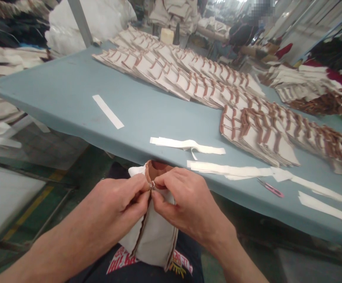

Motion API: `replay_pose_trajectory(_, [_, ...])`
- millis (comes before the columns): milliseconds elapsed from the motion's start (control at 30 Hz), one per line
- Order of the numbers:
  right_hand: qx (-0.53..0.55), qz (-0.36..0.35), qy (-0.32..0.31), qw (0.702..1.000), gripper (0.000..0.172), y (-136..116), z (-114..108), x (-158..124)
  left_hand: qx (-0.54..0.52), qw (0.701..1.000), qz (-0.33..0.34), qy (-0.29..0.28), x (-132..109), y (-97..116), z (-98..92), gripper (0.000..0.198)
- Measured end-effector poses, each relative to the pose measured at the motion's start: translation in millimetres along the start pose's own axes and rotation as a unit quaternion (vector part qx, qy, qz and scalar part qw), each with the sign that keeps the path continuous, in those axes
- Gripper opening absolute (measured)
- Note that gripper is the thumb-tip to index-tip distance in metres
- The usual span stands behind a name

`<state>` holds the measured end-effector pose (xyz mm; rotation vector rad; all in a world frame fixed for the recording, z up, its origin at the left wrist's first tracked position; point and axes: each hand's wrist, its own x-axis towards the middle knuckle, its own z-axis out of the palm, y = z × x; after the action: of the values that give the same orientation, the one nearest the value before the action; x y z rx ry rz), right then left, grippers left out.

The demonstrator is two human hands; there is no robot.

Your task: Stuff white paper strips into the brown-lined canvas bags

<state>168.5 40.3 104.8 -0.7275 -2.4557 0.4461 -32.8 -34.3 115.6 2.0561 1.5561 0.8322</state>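
Note:
A beige sewn fabric piece (156,232) with a brown upper edge and dark seams hangs upright over my lap. My left hand (124,196) pinches its top edge at a seam, thumb against forefinger. Right beside it, my right hand (182,196) pinches the same edge, so the fingertips of both hands nearly meet. Some small light bit shows between the fingertips, too small to name. A white flap (137,170) sticks out behind my left fingers. The inside of the piece is mostly hidden by my hands.
On the blue-green table (79,98) lie white strips (230,170), a lone strip (108,112) and pink thread snips (271,188). Rows of beige, brown-edged fabric pieces (200,86) cover its far side. A metal post (81,21) rises at the back left. Someone (244,31) is in the background.

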Motion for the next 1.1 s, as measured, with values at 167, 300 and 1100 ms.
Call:
replay_pose_trajectory(167, [0.058, 0.041, 0.007, 0.997, 0.014, -0.8, 4.5, 0.6, -0.12, 0.987, -0.107, -0.018, 3.9, -4.8, 4.5, 0.021])
replay_pose_trajectory(300, [0.154, 0.168, -0.014, 0.974, 0.016, 1.5, 17.2, 2.6, -0.306, 0.915, -0.256, -0.065, 10.8, -18.9, 16.3, 0.019])
replay_pose_trajectory(1100, [0.262, 0.167, -0.051, 0.949, 0.019, 2.4, 17.0, 5.3, -0.343, 0.897, -0.242, -0.141, 17.2, -29.9, 3.3, 0.022])
